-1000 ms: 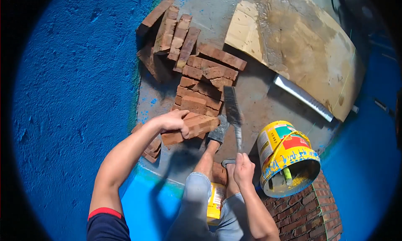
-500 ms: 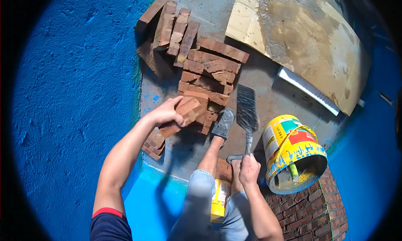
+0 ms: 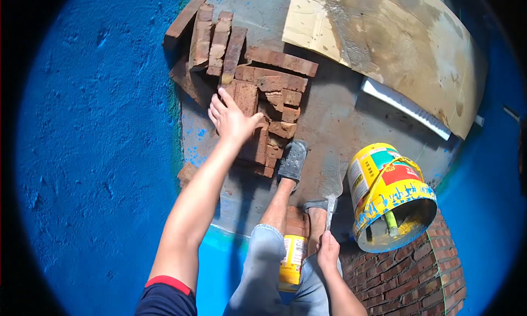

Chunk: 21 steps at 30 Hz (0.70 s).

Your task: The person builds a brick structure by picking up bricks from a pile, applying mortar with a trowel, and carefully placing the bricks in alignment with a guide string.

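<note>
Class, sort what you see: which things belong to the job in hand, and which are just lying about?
Belong to the job:
trowel, gripped in the right hand
brick at the left hand
piled bricks around it

Apparently just lying about:
stained tan sheet
silvery strip
yellow bucket, though possibly for the job

A big blue surface [image 3: 99, 151] fills the left side. It is rough and bumpy, and I can't tell if it is wall or ground. Next to it is a grey floor [image 3: 324, 124] with little blue paint spots [image 3: 200, 134]. More blue is on the right, going dark near the edge. A brick wall [image 3: 395, 272] is at the bottom right, with a thin green string [image 3: 439, 269] along it. Bright light makes dark shadows [image 3: 239, 206] on the floor.
</note>
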Tool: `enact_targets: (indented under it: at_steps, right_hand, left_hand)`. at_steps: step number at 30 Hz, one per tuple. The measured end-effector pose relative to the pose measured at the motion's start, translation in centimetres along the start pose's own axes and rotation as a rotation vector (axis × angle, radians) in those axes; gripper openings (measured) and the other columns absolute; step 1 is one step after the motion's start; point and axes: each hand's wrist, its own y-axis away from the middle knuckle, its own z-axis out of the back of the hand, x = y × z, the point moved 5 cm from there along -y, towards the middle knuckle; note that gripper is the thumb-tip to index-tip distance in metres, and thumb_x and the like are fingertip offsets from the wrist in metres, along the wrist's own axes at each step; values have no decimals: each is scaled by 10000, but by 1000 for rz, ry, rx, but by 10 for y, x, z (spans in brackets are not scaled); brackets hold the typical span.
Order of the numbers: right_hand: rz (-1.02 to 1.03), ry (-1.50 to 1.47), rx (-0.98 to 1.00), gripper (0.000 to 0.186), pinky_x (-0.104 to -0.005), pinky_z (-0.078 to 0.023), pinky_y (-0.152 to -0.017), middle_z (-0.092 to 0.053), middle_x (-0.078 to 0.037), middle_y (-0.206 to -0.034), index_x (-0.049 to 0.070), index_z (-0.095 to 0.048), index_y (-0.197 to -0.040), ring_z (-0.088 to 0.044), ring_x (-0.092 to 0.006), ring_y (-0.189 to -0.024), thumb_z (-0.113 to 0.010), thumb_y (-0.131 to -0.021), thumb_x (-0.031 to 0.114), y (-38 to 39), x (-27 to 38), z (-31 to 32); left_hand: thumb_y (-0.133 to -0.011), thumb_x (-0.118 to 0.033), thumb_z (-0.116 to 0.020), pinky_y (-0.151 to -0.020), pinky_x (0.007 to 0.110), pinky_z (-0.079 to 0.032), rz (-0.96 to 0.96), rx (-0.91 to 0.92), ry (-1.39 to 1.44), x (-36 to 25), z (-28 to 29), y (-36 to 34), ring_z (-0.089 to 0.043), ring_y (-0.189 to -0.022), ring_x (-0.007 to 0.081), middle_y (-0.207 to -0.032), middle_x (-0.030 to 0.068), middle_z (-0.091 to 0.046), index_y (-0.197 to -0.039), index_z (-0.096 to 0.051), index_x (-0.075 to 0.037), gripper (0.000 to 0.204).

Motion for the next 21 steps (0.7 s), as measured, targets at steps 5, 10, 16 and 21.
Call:
enact_targets:
  at_steps: [5, 10, 16, 21]
  right_hand:
    - [-68, -180, 67, 462, -246, -335, -485, -429, 30, -562, 73, -425, -621, -399, -68, -515, -394, -1008, 323, 6, 7, -10]
    - [97, -26, -9, 342, -299, -405, -576, -489, -32, -616, 18, -507, -714, -481, -118, -603, -525, -941, 273, -19, 30, -13]
    - [277, 67, -23, 290, -322, -477, -659, -604, -104, -686, 12, -618, -915, -571, -150, -666, -703, -814, 269, -114, 129, -39]
    - [665, 262, 81, 491, -386, -498, -783, -657, -216, -938, 80, -582, -1178, -643, -352, -910, -735, -758, 282, -191, 242, -96]
  left_hand:
    - [-748, -94, -554, -908, 402, -400, -928, 45, -71, -74, -24, 75, -474, -1077, 324, -1158, 181, -490, -1289, -421, 10, 567]
    - [-731, -101, -579, -779, 388, -425, -797, 165, -151, -76, -62, 64, -512, -928, 294, -915, 125, -530, -1076, -537, 2, 362]
    - [-785, -147, -715, -752, 304, -497, 189, 878, 1292, -37, -45, 84, -620, -879, 212, -952, 92, -615, -1166, -515, 8, 457]
    - [-825, -120, -664, -918, 340, -459, 468, 951, 1830, -8, -9, 84, -555, -1076, 179, -1199, 81, -557, -1310, -391, -57, 560]
